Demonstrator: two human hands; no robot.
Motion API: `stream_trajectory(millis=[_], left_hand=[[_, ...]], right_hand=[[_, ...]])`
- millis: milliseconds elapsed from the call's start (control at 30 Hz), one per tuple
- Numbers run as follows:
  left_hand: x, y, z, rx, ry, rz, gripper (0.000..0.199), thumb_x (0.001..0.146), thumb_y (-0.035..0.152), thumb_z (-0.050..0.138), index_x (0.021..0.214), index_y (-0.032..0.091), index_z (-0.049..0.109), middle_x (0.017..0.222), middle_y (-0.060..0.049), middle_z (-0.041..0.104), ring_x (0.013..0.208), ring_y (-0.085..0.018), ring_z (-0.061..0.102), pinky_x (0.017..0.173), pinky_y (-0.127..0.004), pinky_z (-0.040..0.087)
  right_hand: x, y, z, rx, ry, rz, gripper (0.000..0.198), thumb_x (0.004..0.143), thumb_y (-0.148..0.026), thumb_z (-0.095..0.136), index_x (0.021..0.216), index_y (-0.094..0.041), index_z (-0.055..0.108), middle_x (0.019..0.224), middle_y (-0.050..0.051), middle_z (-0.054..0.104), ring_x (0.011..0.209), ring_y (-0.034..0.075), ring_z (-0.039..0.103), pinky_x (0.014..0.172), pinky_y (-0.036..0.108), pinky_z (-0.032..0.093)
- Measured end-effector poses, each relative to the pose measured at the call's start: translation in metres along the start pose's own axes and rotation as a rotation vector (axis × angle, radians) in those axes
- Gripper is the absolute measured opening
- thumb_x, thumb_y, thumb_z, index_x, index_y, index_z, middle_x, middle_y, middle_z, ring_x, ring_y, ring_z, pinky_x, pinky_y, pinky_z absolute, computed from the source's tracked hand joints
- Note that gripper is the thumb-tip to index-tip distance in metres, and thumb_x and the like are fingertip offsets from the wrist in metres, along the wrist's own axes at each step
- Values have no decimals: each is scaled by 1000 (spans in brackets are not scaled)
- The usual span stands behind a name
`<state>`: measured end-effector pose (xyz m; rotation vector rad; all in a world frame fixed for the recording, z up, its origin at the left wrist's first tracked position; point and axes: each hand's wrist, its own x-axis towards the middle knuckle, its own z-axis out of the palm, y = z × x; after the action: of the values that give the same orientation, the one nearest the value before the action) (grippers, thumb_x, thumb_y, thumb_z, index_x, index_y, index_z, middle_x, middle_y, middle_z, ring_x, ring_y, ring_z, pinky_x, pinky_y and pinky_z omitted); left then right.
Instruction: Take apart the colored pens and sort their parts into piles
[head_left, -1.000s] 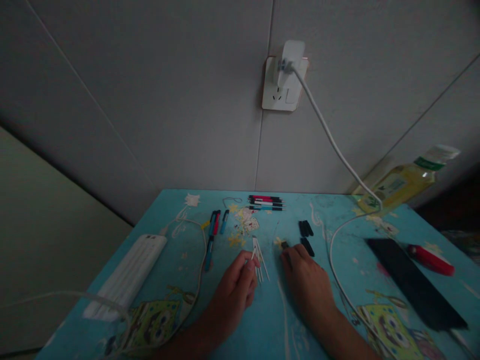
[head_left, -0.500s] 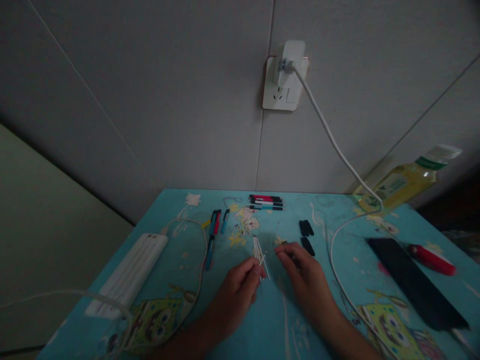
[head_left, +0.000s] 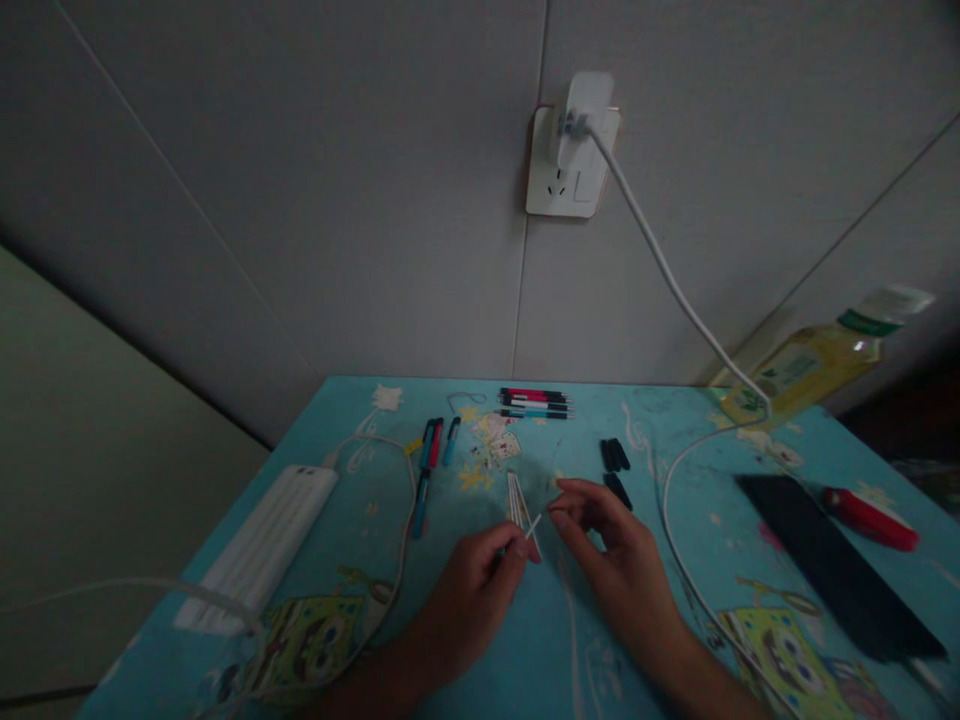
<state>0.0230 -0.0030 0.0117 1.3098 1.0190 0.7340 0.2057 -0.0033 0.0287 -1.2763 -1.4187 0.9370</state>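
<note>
My left hand [head_left: 487, 565] is closed in a pinch on a thin white pen refill [head_left: 533, 525], whose end points up and right. Just right of that end is my right hand [head_left: 604, 525], thumb and forefinger pinched together; anything between them is too small to make out. Several more white refills [head_left: 513, 492] lie on the cloth beyond my left fingers, partly hidden by them. To the right of my right fingertips lie several short black pieces [head_left: 615, 455], perhaps pen caps or grips.
Several pens [head_left: 536, 403] lie in a row near the wall, and more pens [head_left: 426, 470] lie left of centre. A white power strip [head_left: 259, 550] is at left. A black slab [head_left: 832, 565], a red-handled object [head_left: 870, 518] and an oil bottle [head_left: 810, 370] stand or lie at right. White cables [head_left: 675, 500] cross the cloth.
My right fingertips have come down slightly, closer to the refill's end. The refill in my left hand has tilted further to the right and the left hand has shifted slightly.
</note>
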Motion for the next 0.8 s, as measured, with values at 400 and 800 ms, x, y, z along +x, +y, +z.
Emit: stream_trajectory(millis=[400, 800], left_hand=[[-2, 5, 0, 132, -22, 22, 36, 99, 46, 45, 90, 17, 65, 59, 5, 35, 54, -11, 33, 50, -24, 21], [-1, -3, -1, 5, -6, -11, 40, 99, 52, 43, 81, 18, 55, 57, 7, 33, 51, -10, 30, 48, -23, 20]], right_hand=[[5, -8, -6, -33, -103, 31, 28, 91, -30, 61, 118, -22, 60, 88, 2, 69, 75, 16, 61, 72, 29, 51], [18, -8, -49, -466, 71, -3, 26, 93, -40, 57, 111, -23, 66, 87, 3, 71, 72, 17, 64, 66, 28, 48]])
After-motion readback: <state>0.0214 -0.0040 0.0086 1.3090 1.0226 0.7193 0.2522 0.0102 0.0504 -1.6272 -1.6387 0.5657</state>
